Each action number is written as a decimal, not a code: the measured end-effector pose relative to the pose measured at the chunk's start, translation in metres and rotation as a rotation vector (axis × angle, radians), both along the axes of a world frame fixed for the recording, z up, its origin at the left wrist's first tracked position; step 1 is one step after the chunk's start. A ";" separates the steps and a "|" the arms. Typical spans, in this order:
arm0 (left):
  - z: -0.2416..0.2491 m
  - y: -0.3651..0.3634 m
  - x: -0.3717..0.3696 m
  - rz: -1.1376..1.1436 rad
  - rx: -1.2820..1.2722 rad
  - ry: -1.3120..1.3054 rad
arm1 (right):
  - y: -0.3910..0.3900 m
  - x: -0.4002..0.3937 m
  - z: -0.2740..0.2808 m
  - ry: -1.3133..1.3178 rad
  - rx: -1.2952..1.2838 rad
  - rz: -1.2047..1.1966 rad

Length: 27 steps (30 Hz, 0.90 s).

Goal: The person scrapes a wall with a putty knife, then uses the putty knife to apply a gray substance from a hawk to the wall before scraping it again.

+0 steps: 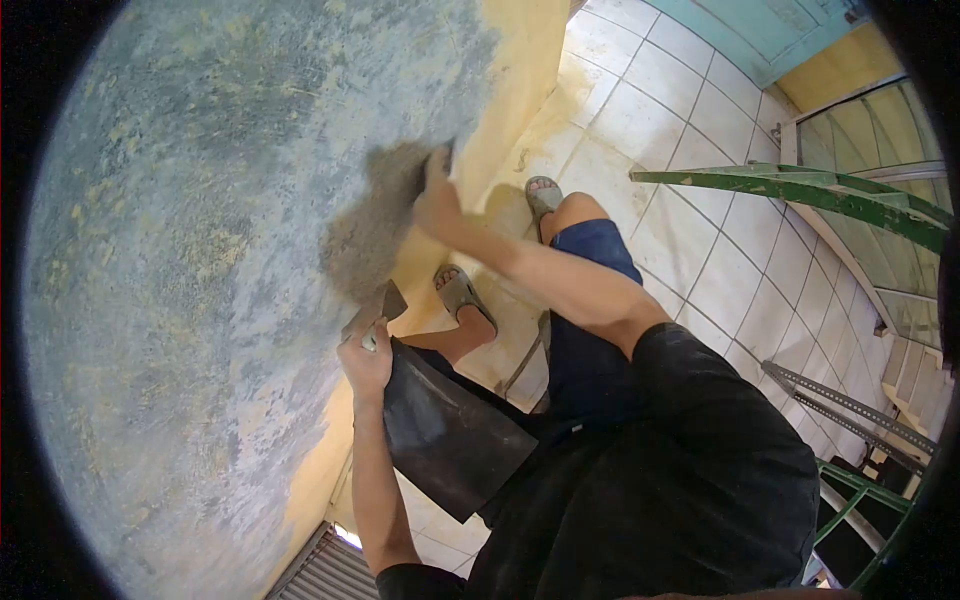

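Observation:
My right hand [438, 205] is at the wall [240, 210], blurred by motion, with its fingers closed around a tool whose dark edge shows beside a patch of wet grey plaster [370, 220]. Below that patch, my left hand [367, 358] grips the pale handle of a small trowel [390, 303], its metal blade close to the wall. A dark, flat sheet [445, 430] hangs between my left hand and my body. The wall surface is mottled grey and blue with a yellow border.
White floor tiles [650, 130] lie under my sandalled feet. Green metal legs [800, 190] reach in from the right, above a perforated metal bar [850, 400]. A louvred window frame [885, 190] stands at the far right, a turquoise door [750, 30] at the top.

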<state>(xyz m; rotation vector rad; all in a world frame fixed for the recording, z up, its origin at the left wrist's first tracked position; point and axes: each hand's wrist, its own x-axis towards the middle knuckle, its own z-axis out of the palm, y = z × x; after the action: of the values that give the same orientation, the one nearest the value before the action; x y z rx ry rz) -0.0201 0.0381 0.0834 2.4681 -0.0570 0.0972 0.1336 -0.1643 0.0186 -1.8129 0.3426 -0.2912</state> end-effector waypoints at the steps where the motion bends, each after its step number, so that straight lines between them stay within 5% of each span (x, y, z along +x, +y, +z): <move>1: -0.001 -0.001 0.003 -0.005 -0.006 -0.005 | 0.009 0.000 -0.001 -0.276 -0.289 -0.043; 3: -0.005 0.003 0.001 0.027 -0.030 0.073 | -0.006 0.014 0.013 -0.253 -0.395 -0.028; 5: -0.004 0.002 -0.003 0.007 0.011 0.039 | -0.043 0.030 0.054 0.250 0.192 0.122; 9: 0.004 -0.005 -0.001 0.021 -0.003 0.037 | -0.005 0.007 0.048 0.018 0.121 0.053; 11: 0.001 -0.005 0.002 0.033 0.000 0.039 | 0.009 -0.025 0.075 -0.061 -0.172 0.228; 14: -0.007 -0.002 -0.003 0.035 0.028 0.017 | -0.007 0.020 0.058 -0.144 0.036 -0.033; 18: 0.002 -0.007 -0.001 0.041 0.061 0.062 | -0.022 0.025 0.071 -0.071 0.144 -0.018; 20: -0.002 -0.009 0.003 0.029 0.048 0.036 | 0.009 -0.021 0.076 -0.322 -0.217 0.203; 27: 0.003 -0.018 0.001 0.025 0.022 0.030 | -0.032 0.039 0.073 -0.163 0.192 -0.028</move>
<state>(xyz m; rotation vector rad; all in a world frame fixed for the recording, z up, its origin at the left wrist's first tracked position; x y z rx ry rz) -0.0191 0.0206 0.0866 2.4922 -0.0141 0.0705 0.1728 -0.1966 0.0920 -1.5853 0.2714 -0.4094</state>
